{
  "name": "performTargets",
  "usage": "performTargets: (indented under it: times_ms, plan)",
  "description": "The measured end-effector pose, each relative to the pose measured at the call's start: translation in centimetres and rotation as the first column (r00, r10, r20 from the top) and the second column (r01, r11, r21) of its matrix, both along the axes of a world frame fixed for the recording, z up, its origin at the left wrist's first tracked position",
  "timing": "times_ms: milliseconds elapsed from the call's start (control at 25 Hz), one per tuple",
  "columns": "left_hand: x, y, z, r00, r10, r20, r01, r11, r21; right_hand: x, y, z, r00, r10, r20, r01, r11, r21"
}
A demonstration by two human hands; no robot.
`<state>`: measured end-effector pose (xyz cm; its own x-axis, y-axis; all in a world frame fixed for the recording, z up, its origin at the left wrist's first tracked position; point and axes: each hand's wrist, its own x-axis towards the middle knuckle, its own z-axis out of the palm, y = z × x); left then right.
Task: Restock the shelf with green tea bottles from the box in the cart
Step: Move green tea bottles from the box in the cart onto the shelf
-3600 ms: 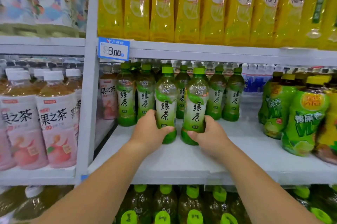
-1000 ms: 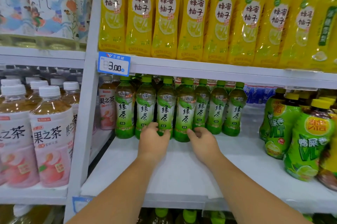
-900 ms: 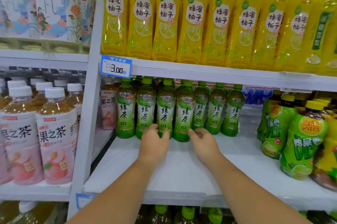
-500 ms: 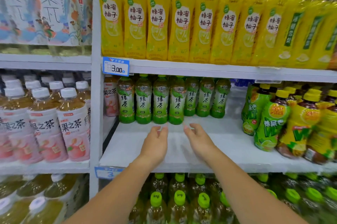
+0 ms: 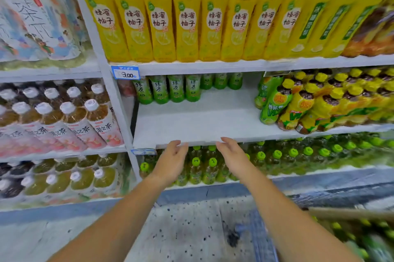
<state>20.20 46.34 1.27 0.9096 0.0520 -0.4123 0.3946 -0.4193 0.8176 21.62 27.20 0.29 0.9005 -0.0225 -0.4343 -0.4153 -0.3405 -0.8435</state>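
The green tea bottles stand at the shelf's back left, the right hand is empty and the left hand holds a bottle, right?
Not quite. The head view shows the left hand holding nothing, fingers relaxed before the shelf. The rest holds: the green tea bottles stand at the shelf's back left and the right hand is empty.

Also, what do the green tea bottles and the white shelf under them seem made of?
Tea bottles: probably clear glossy plastic with printed film labels; green liquid shows through at the base. Shelf: looks like white painted metal, matte, faintly speckled; uncertain from the look alone.
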Motion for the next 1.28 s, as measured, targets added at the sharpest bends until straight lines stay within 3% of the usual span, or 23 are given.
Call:
performTargets:
  times_ms: [240,360,640,840,1080,1280]
  plan:
    - [-5.0,-3.2,7.8,0.989,-0.129,-0.074,0.129,0.992,-0.013,-7.4,-3.1,7.9,0.989,-0.068,-0.128,0.073,0.997,0.036]
    - [-7.2,-4.9,10.1,0.971,-0.218,-0.097,0.219,0.976,-0.002,-11.2,-4.8,10.8,0.971,-0.184,-0.153,0.193,0.98,0.051]
    - [-13.7,-10.0,9.7,0.858,-0.484,-0.172,0.478,0.875,-0.077,-22.1,-9.4,13.9,0.879,-0.441,-0.181,0.437,0.897,-0.067]
    - [-17.2,-15.3,10.2,0.825,-0.539,-0.168,0.511,0.84,-0.183,-28.7,-13.7,13.7,0.816,-0.55,-0.179,0.528,0.834,-0.159]
    - [-20.4,-24.2,8.7,0.773,-0.596,-0.218,0.545,0.799,-0.255,-33.2,-22.5,12.3,0.773,-0.592,-0.23,0.549,0.805,-0.226]
    - [-23.7,-34.4,5.9,0.768,-0.579,-0.276,0.516,0.813,-0.269,-34.9,-32.6,9.4,0.812,-0.509,-0.286,0.435,0.854,-0.286]
